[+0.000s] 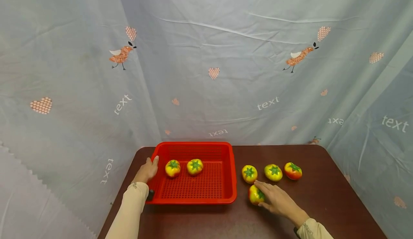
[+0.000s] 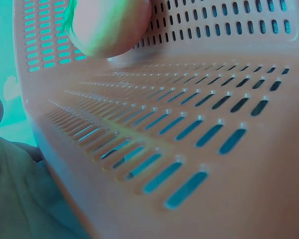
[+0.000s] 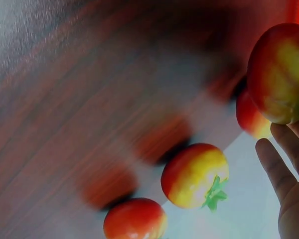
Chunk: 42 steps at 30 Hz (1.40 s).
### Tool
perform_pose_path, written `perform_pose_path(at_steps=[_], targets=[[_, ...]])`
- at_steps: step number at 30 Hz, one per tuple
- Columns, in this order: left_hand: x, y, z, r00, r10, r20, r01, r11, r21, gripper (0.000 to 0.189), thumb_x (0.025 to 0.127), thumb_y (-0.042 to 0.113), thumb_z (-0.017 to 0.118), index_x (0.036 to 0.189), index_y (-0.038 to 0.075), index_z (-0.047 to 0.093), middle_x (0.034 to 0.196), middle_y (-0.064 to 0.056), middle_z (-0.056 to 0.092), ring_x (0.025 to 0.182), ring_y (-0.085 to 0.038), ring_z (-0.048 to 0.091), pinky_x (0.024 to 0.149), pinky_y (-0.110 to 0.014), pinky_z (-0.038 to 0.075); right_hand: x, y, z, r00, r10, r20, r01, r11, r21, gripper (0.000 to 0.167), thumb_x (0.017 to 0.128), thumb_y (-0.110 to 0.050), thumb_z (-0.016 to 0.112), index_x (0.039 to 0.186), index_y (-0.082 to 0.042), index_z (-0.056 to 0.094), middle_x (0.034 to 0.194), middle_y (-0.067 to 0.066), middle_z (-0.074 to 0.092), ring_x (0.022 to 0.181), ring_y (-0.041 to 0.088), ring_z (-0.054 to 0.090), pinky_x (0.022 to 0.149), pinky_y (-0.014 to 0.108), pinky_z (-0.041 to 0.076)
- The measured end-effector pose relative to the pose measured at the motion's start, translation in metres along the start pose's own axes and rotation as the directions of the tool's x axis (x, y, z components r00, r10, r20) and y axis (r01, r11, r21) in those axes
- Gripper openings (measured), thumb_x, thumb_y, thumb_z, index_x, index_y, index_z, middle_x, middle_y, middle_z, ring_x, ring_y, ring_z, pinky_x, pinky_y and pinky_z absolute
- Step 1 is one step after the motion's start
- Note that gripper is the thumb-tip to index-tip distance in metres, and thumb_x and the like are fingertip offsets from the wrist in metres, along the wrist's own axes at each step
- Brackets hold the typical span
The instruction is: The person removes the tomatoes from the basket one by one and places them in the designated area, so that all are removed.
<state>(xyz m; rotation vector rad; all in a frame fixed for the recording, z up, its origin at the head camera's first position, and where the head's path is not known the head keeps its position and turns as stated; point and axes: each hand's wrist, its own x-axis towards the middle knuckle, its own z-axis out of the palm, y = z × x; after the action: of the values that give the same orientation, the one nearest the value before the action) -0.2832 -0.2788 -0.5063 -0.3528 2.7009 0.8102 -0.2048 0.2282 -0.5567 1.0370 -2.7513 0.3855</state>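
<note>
My right hand (image 1: pixel 275 197) grips a red-and-yellow tomato (image 1: pixel 256 195) with a green leafy top. In the right wrist view the same tomato (image 3: pixel 279 74) sits between the fingers, its far side cut off by the frame. Just beyond this hand, a row of three more tomatoes (image 1: pixel 249 174) lies on the table. My left hand (image 1: pixel 147 170) rests at the left rim of a red plastic basket (image 1: pixel 193 200), its visible fingers fairly straight. The left wrist view has the hand (image 2: pixel 20 184) outside the slotted wall. Two tomatoes (image 1: pixel 195 167) lie inside the basket.
A dark brown wooden table (image 1: pixel 326 196) bears the basket on its left half and the loose tomatoes on its right. A grey-blue printed curtain (image 1: pixel 213 99) hangs behind the table and along both sides.
</note>
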Motion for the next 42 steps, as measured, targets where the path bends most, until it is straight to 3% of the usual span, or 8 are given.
perform_pose_path(at_steps=[7,30,42], targets=[[0.002,-0.003,0.001,1.000,0.005,-0.003,-0.005,1.000,0.011,0.089,0.101,0.058,0.006,0.148,-0.018,-0.002,0.150,-0.043,0.019,0.135,-0.058,0.030,0.112,-0.065,0.024,-0.002,-0.003,0.011,0.999,-0.044,-0.014,0.044,0.999,-0.017,0.069,0.078,-0.028,0.083,0.135,-0.001,0.055,0.130,0.012,0.062,0.109,0.026,0.064,0.085,0.047,0.055],[0.001,0.001,0.000,1.000,-0.008,0.005,0.008,1.000,-0.002,0.089,0.102,0.058,0.008,0.149,-0.017,-0.003,0.151,-0.042,0.017,0.136,-0.057,0.028,0.113,-0.065,0.023,-0.004,-0.008,0.015,0.999,0.011,0.037,-0.010,1.000,-0.012,0.068,0.081,-0.030,0.080,0.137,-0.002,0.053,0.135,0.012,0.060,0.115,0.027,0.062,0.089,0.050,0.054],[0.002,0.000,0.000,1.000,-0.005,-0.003,0.005,1.000,0.008,0.088,0.102,0.057,0.008,0.148,-0.017,-0.002,0.150,-0.043,0.019,0.135,-0.057,0.030,0.113,-0.065,0.023,-0.006,-0.006,0.018,1.000,0.002,0.021,-0.002,1.000,0.003,0.068,0.082,-0.029,0.079,0.138,-0.002,0.052,0.137,0.012,0.058,0.117,0.026,0.061,0.089,0.050,0.054]])
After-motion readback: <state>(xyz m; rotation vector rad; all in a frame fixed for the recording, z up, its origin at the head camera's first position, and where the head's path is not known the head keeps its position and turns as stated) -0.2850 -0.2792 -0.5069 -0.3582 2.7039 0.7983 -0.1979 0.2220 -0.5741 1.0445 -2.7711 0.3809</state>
